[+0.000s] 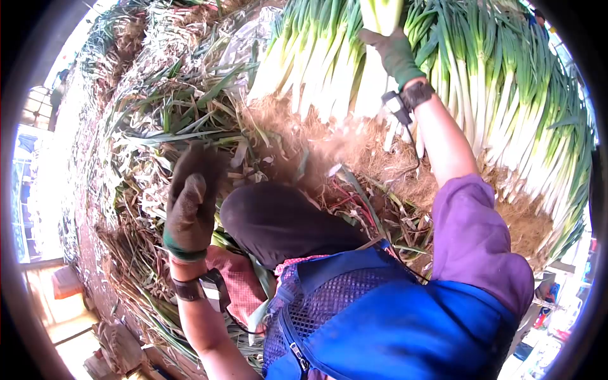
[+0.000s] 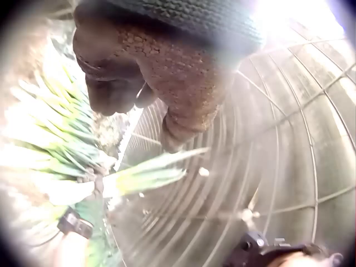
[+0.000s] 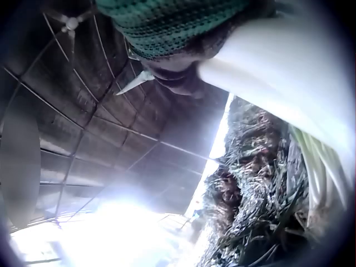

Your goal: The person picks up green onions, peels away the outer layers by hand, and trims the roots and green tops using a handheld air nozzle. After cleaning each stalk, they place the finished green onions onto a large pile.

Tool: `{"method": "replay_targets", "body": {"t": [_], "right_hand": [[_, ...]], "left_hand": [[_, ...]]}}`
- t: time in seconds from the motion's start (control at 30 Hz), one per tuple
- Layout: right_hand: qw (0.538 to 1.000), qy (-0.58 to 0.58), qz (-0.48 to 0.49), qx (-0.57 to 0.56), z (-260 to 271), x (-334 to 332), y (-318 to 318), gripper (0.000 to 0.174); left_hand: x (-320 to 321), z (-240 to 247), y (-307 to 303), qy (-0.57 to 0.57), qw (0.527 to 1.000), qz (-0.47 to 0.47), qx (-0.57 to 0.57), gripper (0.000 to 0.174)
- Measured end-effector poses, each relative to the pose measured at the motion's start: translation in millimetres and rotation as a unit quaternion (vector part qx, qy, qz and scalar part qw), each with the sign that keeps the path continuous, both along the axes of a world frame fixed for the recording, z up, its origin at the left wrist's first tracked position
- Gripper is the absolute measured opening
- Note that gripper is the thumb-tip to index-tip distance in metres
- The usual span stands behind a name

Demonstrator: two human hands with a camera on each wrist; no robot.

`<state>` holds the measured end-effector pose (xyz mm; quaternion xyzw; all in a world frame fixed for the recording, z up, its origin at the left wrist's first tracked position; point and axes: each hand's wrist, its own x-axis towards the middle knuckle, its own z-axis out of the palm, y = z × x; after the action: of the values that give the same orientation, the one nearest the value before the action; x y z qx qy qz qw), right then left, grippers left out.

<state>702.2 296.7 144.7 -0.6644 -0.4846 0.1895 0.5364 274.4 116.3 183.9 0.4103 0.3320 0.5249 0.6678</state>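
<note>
My right hand [image 1: 396, 57], in a brown and green glove, grips a thick leek [image 1: 372, 88] over the row of leeks at the top of the head view. Its pale stalk [image 3: 278, 61] fills the upper right of the right wrist view, against the palm. My left hand [image 1: 192, 212], gloved and dusty brown, is raised beside the dark-trousered knee, above leaf scraps. The left wrist view shows that hand [image 2: 150, 72] with loosely bent fingers and nothing held. Both hands are apart.
A long row of leeks [image 1: 506, 95] curves along the right, roots toward the body. Trimmed leaves and stalks [image 1: 139, 253] cover the ground at left. Loose soil and roots [image 1: 304, 139] lie between. Cables run from both wrist cameras.
</note>
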Motion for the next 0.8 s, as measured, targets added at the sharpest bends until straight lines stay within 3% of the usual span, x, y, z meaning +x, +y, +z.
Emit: {"method": "replay_targets", "body": {"t": [0.07,0.1,0.13,0.17,0.23,0.47,0.57,0.73,0.77,0.8], "right_hand": [[0.983,-0.016,-0.087,-0.162,-61.2,53.7,36.3,0.065],[0.974,0.022,-0.081,-0.213,-93.9,73.4,41.1,0.069],[0.943,0.008,-0.152,-0.295,-130.4,82.5,48.1,0.069],[0.931,0.019,-0.119,-0.345,-172.7,109.9,54.3,0.069],[0.906,-0.016,-0.201,-0.372,-205.8,97.7,57.4,0.067],[0.932,0.094,-0.157,-0.313,-253.0,94.7,73.7,0.073],[0.937,0.025,-0.195,-0.290,-274.3,97.6,79.7,0.070],[0.924,0.025,-0.202,-0.323,-253.8,88.5,73.5,0.084],[0.902,-0.006,-0.228,-0.366,-274.1,104.6,86.8,0.084],[0.890,0.044,-0.190,-0.412,-258.6,103.1,82.9,0.082]], "left_hand": [[-38.5,-50.1,-5.9,0.056,0.997,0.033,-0.045,0.053],[-58.8,-76.1,-12.7,0.026,0.995,0.042,-0.084,0.048],[-61.5,-83.1,-20.2,-0.017,0.984,0.098,-0.148,0.043],[-75.3,-93.7,-27.8,-0.010,0.975,0.117,-0.190,0.041],[-87.2,-99.4,-40.5,0.025,0.960,0.164,-0.225,0.040],[-94.4,-128.0,-72.0,0.078,0.917,0.217,-0.326,0.038],[-101.1,-141.0,-79.0,0.052,0.901,0.220,-0.370,0.038],[-109.7,-155.9,-84.3,0.082,0.900,0.227,-0.362,0.036],[-110.4,-157.0,-84.6,0.086,0.900,0.227,-0.361,0.036],[-111.4,-158.5,-84.9,0.089,0.901,0.227,-0.360,0.035]]}}
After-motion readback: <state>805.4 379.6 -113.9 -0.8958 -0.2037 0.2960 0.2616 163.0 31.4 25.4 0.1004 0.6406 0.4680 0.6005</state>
